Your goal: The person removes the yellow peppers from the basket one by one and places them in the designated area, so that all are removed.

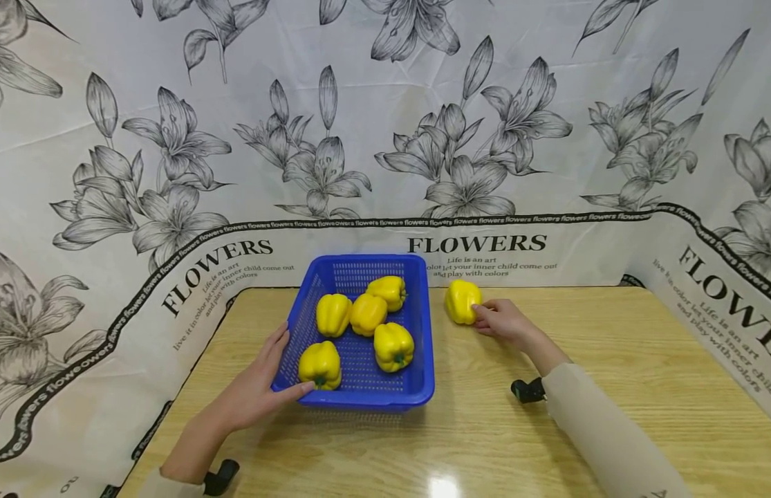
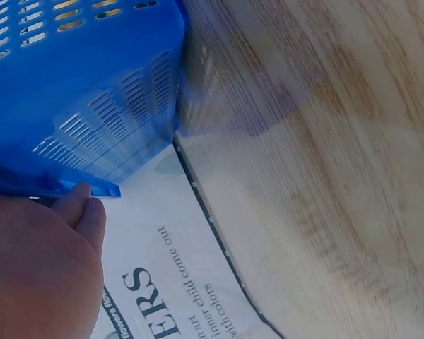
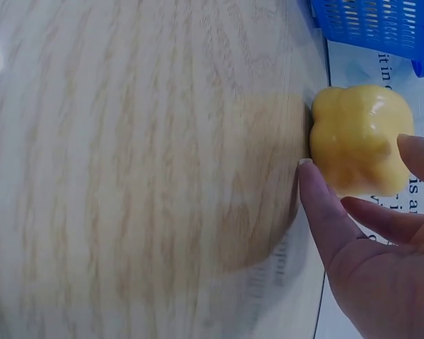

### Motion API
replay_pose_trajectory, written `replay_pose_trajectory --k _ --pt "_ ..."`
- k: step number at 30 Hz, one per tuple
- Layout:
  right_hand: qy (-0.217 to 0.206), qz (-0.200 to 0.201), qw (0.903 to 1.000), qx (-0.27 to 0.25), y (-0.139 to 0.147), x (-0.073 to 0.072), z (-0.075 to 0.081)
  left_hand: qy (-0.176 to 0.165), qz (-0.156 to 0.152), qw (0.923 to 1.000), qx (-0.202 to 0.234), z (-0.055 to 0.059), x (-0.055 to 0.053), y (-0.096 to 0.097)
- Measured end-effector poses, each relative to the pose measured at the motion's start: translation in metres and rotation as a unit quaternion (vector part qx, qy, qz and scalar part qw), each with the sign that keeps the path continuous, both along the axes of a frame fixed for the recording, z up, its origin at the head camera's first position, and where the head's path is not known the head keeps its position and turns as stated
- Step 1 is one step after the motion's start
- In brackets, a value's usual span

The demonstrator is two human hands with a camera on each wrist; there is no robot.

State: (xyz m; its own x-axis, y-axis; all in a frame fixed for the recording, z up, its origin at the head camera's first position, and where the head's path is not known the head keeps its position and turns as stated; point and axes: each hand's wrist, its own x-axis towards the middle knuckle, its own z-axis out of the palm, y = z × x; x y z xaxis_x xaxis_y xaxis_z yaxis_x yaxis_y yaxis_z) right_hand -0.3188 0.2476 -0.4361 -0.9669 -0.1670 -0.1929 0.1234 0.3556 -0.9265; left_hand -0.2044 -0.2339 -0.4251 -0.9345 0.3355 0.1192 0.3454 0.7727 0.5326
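A blue plastic basket (image 1: pixel 430 332) holds several yellow bell peppers, one of them a pepper (image 1: pixel 319 364) at its near left corner. My left hand (image 1: pixel 251 391) grips the basket by that corner, thumb over the front rim and fingers along the left rim; the left wrist view shows fingertips (image 2: pixel 92 205) at the rim's edge. Right of the basket, another yellow bell pepper (image 1: pixel 463 301) sits on the table near the wall. At its right side is my right hand (image 1: pixel 506 324), fingertips right at its skin. In the right wrist view the fingers (image 3: pixel 325 205) are spread and fairly straight around the pepper (image 3: pixel 360 138).
A light wood-grain table (image 1: pixel 609 360) lies under everything. Behind it and at both sides hangs a white cloth (image 1: pixel 341 238) printed with flowers and lettering. Black wrist cameras (image 1: pixel 527 391) sit below the wrists.
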Motion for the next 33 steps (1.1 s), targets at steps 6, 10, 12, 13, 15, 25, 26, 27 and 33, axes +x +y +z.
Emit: replay_pose_trajectory --k 6,10,12,13,15,25,26,27,33 --pt "0.019 0.004 0.9987 0.047 0.003 0.007 0.007 -0.003 -0.001 1.0 -0.001 0.001 -0.001 0.001" --pt "0.034 0.014 0.9957 0.085 0.004 0.012 0.015 -0.005 -0.002 1.0 -0.005 0.002 0.0 0.001" --pt "0.045 0.02 0.9941 0.097 0.004 0.015 0.019 -0.006 -0.001 1.0 -0.006 0.002 0.0 0.0" --pt "0.049 0.023 0.9933 0.102 0.004 0.017 0.021 -0.006 -0.001 1.0 -0.005 0.002 0.0 0.0" --pt "0.058 0.026 0.9913 0.115 0.004 0.02 0.025 -0.007 0.0 1.0 -0.005 0.001 0.0 0.0" --pt "0.125 0.067 0.979 0.147 -0.005 0.034 0.042 -0.007 -0.001 1.0 -0.005 0.0 -0.001 0.0" --pt "0.131 0.071 0.9772 0.151 -0.007 0.036 0.044 -0.007 -0.001 1.0 -0.005 0.001 -0.001 0.0" --pt "0.138 0.078 0.9753 0.154 -0.008 0.037 0.046 -0.008 -0.001 1.0 -0.005 0.001 -0.001 0.0" --pt "0.176 0.105 0.9663 0.157 -0.021 0.043 0.06 -0.008 -0.003 1.0 -0.003 0.001 -0.001 0.0"
